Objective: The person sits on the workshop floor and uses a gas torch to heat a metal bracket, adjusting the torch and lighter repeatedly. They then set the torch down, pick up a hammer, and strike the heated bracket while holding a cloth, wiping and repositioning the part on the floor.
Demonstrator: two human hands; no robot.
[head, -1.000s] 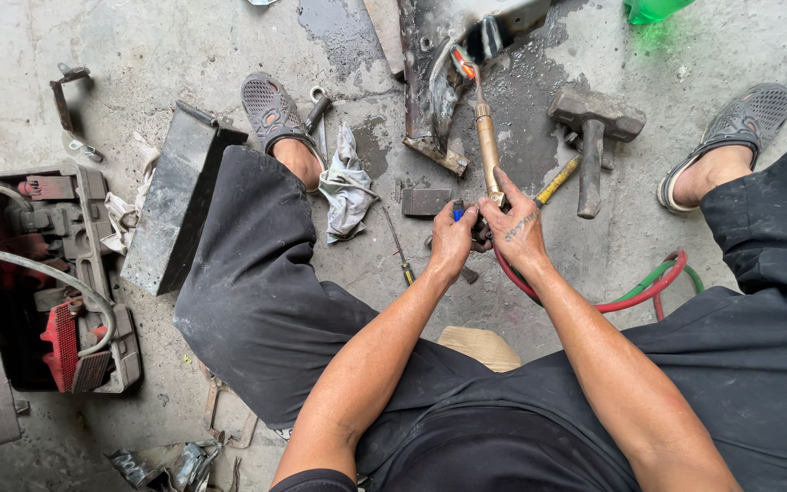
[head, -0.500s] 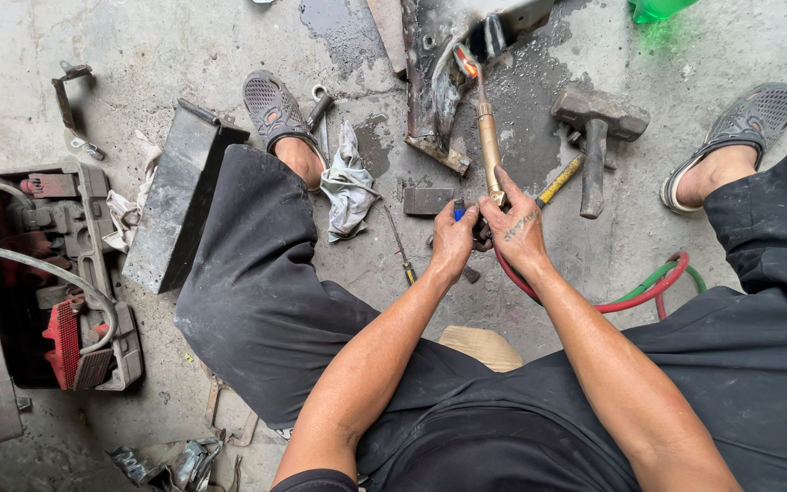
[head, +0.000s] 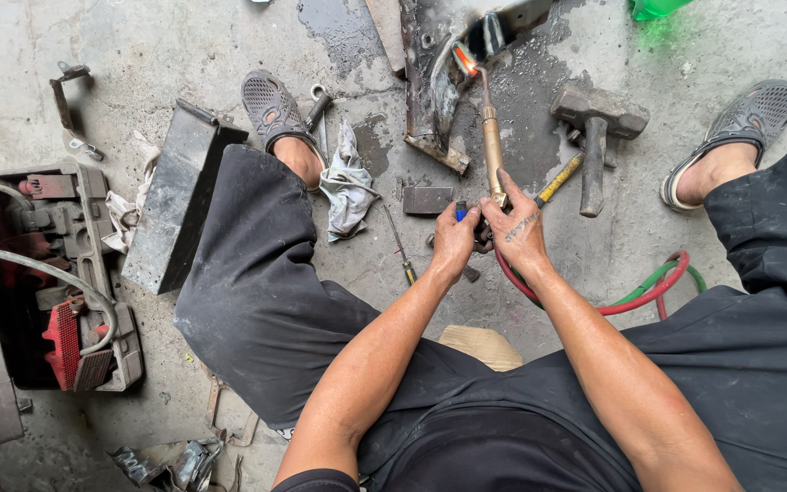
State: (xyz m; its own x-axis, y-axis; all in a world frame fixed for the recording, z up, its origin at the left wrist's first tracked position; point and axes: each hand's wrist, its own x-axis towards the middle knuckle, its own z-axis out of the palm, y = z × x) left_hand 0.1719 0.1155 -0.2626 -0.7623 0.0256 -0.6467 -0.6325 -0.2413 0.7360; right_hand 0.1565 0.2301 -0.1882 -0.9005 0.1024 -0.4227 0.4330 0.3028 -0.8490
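The right hand (head: 519, 228) is gripping the brass torch (head: 492, 146) at its lower end, fingers closed around the handle, while the left hand (head: 453, 244) is pinching the valve end just beside it, its fingers closed on the small blue knob (head: 460, 211). The torch is pointing away from the person, its lit tip (head: 465, 62) sitting against the bent metal piece (head: 434, 82) on the concrete floor (head: 138, 46). Red and green hoses (head: 653, 287) are looping off to the right from under the right hand. A hammer (head: 594, 128) is lying near the torch on its right, a yellow-handled tool (head: 559, 179) is between them, and a small metal block (head: 427, 199) is lying just left of the hands. A rag (head: 348, 182) and a screwdriver (head: 401, 246) are crowding the left side; the floor between the knees is cramped.
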